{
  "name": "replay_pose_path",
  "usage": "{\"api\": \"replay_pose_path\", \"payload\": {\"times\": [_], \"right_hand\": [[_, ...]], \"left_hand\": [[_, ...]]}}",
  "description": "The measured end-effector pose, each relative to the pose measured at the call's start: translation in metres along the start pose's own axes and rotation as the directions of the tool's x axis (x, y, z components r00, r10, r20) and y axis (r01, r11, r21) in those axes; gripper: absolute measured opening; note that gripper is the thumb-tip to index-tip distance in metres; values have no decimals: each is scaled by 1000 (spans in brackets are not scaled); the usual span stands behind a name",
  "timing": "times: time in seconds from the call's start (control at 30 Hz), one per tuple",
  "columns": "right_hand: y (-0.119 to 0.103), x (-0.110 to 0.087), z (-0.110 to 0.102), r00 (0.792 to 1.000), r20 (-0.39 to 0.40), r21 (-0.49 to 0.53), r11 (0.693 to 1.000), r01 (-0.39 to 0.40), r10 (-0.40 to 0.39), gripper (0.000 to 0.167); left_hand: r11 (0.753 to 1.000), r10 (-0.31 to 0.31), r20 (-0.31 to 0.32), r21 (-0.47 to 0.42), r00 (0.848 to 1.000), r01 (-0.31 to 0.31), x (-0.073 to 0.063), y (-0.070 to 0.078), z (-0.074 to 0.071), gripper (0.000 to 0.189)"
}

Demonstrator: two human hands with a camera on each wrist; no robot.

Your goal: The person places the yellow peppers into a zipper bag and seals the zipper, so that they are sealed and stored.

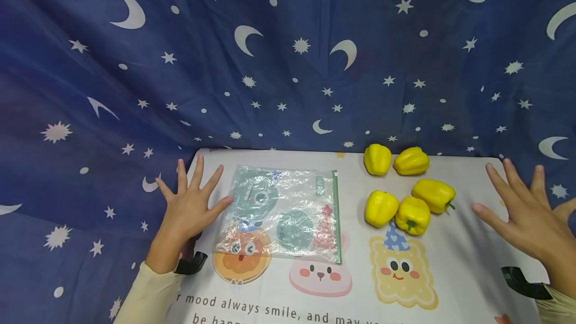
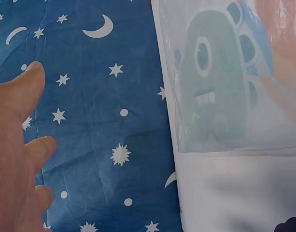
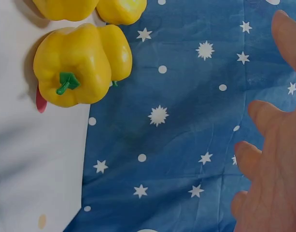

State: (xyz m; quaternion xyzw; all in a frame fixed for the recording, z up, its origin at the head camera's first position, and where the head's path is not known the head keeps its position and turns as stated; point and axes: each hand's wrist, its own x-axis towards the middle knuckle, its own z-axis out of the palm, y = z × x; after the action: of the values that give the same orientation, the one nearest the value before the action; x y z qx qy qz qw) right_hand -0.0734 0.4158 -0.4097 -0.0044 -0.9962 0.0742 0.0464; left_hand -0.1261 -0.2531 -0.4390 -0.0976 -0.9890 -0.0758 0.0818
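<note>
"Just over the left edge of the white surface (image 1: 351, 189), the left hand (image 1: 189, 209), back of it toward the head camera, fingers fanned wide!"

"Holding anything?"

"Nothing, fingers well apart. Right by the thumb, a clear plastic bag (image 1: 279, 214), lying flat near the surface's left edge, green strip down its right side, green figures printed across."

"Touching?"

"Hard to tell from the head view, with the thumb tip right at the bag's border; a plain gap in the left wrist view, though."

"And across at the right edge?"

"The right hand (image 1: 535, 219), fingers spread too, grip just as empty, well apart from the yellow peppers (image 1: 412, 215)."

"Ah, the peppers! Whereabouts?"

"Toward the far right corner, five in all: a pair (image 1: 411, 160) close to the far edge, then a nearer trio bunched together, green stems showing on two."

"And toward the near edge?"

"A printed biscuit (image 1: 402, 284) in a blue party hat, a pink face (image 1: 320, 279) partly under the bag, some lettering (image 1: 243, 306)."

"Past the far edge?"

"Dark blue cloth (image 1: 288, 64), scattered with white moons and stars!"
</note>
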Motion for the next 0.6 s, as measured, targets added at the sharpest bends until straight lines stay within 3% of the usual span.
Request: {"api": "replay_pose_path", "payload": {"times": [0.37,0.6], "right_hand": [[-3,1,4,1000,9,-28,999,21,-21,100],[-18,8,20,995,12,78,992,102,-103,99]], "left_hand": [[1000,-4,8,-19,1000,4,1,1,-2,83],[988,13,27,-156,1000,-8,3,29,8,76]]}}
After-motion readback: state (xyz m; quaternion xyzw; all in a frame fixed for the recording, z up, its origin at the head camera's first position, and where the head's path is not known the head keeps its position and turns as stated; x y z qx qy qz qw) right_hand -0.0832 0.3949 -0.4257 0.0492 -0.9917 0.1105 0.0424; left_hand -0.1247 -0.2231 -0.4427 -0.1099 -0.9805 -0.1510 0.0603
